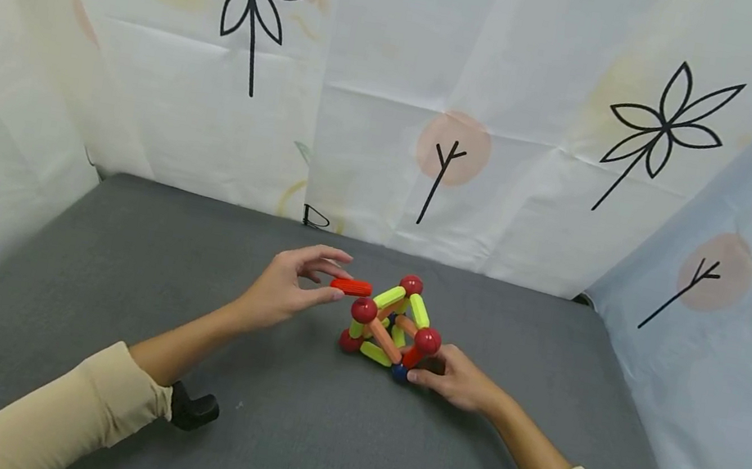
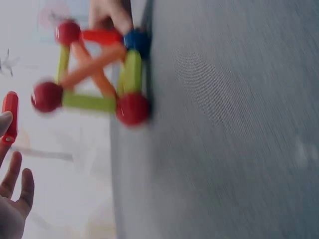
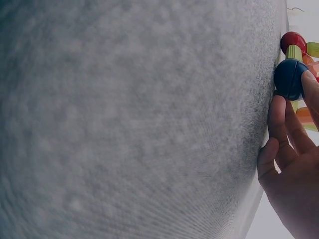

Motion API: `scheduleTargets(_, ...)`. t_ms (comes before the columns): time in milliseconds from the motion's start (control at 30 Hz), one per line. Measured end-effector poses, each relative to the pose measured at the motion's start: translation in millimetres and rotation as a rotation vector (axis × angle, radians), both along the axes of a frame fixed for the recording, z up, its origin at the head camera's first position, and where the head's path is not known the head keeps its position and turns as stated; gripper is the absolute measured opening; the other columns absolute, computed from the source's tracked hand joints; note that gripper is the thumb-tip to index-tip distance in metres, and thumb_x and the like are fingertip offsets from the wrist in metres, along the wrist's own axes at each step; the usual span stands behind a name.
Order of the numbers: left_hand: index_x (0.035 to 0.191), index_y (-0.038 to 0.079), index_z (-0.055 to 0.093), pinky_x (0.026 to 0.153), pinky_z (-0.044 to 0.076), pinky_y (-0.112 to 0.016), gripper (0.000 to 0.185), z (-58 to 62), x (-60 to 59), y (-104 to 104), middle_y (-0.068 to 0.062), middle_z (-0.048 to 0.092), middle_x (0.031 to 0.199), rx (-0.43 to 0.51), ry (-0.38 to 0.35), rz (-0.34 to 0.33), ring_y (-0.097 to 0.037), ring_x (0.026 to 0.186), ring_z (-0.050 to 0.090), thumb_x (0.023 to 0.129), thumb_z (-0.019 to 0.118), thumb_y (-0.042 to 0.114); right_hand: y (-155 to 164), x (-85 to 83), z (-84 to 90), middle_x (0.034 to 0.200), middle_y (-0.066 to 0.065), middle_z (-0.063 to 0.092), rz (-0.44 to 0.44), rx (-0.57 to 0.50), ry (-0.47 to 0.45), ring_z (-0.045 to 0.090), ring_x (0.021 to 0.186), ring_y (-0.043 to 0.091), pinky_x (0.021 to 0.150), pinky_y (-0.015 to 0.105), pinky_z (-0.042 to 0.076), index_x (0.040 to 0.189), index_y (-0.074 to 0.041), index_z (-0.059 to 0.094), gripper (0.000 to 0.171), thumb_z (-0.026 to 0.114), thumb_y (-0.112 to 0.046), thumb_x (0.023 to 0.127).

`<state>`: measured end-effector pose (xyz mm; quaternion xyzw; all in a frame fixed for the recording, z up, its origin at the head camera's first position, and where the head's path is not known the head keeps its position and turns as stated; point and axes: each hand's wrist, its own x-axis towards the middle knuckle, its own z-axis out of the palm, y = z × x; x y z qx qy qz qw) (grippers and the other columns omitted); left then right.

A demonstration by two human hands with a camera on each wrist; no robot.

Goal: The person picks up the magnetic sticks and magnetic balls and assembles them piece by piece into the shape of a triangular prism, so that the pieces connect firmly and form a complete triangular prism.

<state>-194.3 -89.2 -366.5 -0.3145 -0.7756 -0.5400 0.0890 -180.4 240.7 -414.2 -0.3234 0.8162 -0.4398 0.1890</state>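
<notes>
A small frame of rods and balls (image 1: 393,326) is seen standing on the grey mat (image 1: 113,290), near the middle of its far edge, just in front of the printed cloth backdrop (image 1: 528,127). The frame is steadied at its near right corner by the right hand (image 1: 460,377), whose fingertips are curled against the blue ball (image 3: 290,78) at the base; that ball rests on the mat. A loose red rod (image 1: 351,287) is pinched between thumb and fingers of the left hand (image 1: 285,286) and is held level, just left of the frame's upper red ball (image 1: 364,310), close to it but not yet touching. Judged from this, the step in hand is the adding of another rod to the frame. The next move would call for the rod's end to be brought squarely onto a ball while the base is kept pressed down, since a sideways push could tip or pull apart the light frame.
</notes>
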Motion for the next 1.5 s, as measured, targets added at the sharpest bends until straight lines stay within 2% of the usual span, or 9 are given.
scheduleTargets(233, 0.125, 0.006, 0.064, 0.096, 0.048, -0.044, 0.044, 6.5, 10.1, 37, -0.005, 0.072, 0.113, -0.038, 0.078, -0.082, -0.015, 0.106, 0.066, 0.084, 0.079, 0.007, 0, -0.5, 0.3, 0.119, 0.012, 0.068, -0.004, 0.008, 0.000, 0.062, 0.107, 0.024, 0.095, 0.038, 0.049, 0.128, 0.000, 0.061, 0.033, 0.064, -0.011, 0.097)
scheduleTargets(467, 0.124, 0.004, 0.065, 0.096, 0.046, -0.045, 0.044, 3.7, 9.5, 58, -0.006, 0.071, 0.112, -0.139, 0.112, -0.081, -0.018, 0.110, 0.062, 0.083, 0.081, 0.005, -1, 1.0, 1.0, 0.122, 0.011, 0.067, -0.026, 0.017, -0.020, 0.061, 0.111, 0.025, 0.099, 0.042, 0.047, 0.130, 0.000, 0.059, 0.035, 0.064, -0.013, 0.098)
scheduleTargets(700, 0.121, 0.005, 0.067, 0.095, 0.045, -0.045, 0.043, -4.9, 8.0, 66, -0.003, 0.071, 0.111, -0.173, 0.144, -0.076, -0.020, 0.111, 0.059, 0.081, 0.082, 0.004, 0, 0.8, 0.0, 0.122, 0.011, 0.067, -0.010, 0.014, -0.005, 0.061, 0.110, 0.025, 0.098, 0.043, 0.048, 0.132, 0.000, 0.058, 0.037, 0.064, -0.013, 0.098)
scheduleTargets(800, 0.120, 0.006, 0.067, 0.096, 0.043, -0.046, 0.042, -6.3, 7.3, 67, -0.002, 0.071, 0.110, -0.178, 0.141, -0.080, -0.018, 0.110, 0.060, 0.081, 0.082, 0.005, 0, 0.7, -0.3, 0.121, 0.011, 0.067, -0.006, 0.013, -0.001, 0.061, 0.108, 0.025, 0.096, 0.042, 0.048, 0.132, 0.000, 0.058, 0.037, 0.064, -0.012, 0.098)
scheduleTargets(867, 0.121, 0.006, 0.067, 0.098, 0.045, -0.041, 0.042, -6.5, 7.1, 66, -0.003, 0.070, 0.112, -0.165, 0.111, -0.096, -0.016, 0.109, 0.062, 0.082, 0.081, 0.004, 0, 0.9, -0.2, 0.119, 0.011, 0.067, -0.002, 0.011, -0.001, 0.061, 0.105, 0.024, 0.093, 0.039, 0.050, 0.130, 0.000, 0.059, 0.035, 0.063, -0.012, 0.098)
scheduleTargets(967, 0.123, 0.004, 0.065, 0.090, 0.052, -0.032, 0.042, -7.4, 6.7, 62, -0.006, 0.067, 0.118, -0.148, 0.063, -0.117, -0.015, 0.107, 0.064, 0.083, 0.080, 0.003, 0, 1.2, 0.1, 0.115, 0.011, 0.068, 0.002, 0.011, -0.003, 0.061, 0.100, 0.025, 0.088, 0.035, 0.051, 0.128, 0.000, 0.061, 0.032, 0.063, -0.011, 0.098)
scheduleTargets(1067, 0.125, 0.003, 0.063, 0.087, 0.053, -0.030, 0.044, -9.1, 5.7, 59, -0.007, 0.065, 0.120, -0.146, 0.036, -0.131, -0.016, 0.108, 0.064, 0.084, 0.078, 0.001, 1, 1.1, 0.1, 0.114, 0.011, 0.068, 0.001, 0.011, -0.004, 0.061, 0.099, 0.026, 0.088, 0.033, 0.051, 0.126, 0.000, 0.063, 0.031, 0.064, -0.011, 0.098)
scheduleTargets(1300, 0.125, 0.004, 0.063, 0.088, 0.053, -0.036, 0.043, -6.4, 1.4, 49, -0.005, 0.071, 0.114, -0.155, 0.024, -0.153, -0.014, 0.104, 0.065, 0.085, 0.078, 0.004, 0, 1.0, 0.8, 0.113, 0.010, 0.068, -0.005, 0.023, -0.001, 0.060, 0.097, 0.024, 0.086, 0.033, 0.051, 0.126, 0.000, 0.063, 0.031, 0.064, -0.012, 0.097)
scheduleTargets(1500, 0.121, 0.009, 0.067, 0.091, 0.052, -0.047, 0.037, -7.6, -6.4, 25, -0.001, 0.071, 0.114, -0.146, -0.003, -0.142, -0.015, 0.108, 0.065, 0.086, 0.078, 0.009, 6, 2.0, 2.6, 0.107, 0.010, 0.067, -0.005, 0.023, -0.024, 0.061, 0.090, 0.024, 0.077, 0.031, 0.053, 0.127, -0.001, 0.063, 0.032, 0.065, -0.012, 0.097)
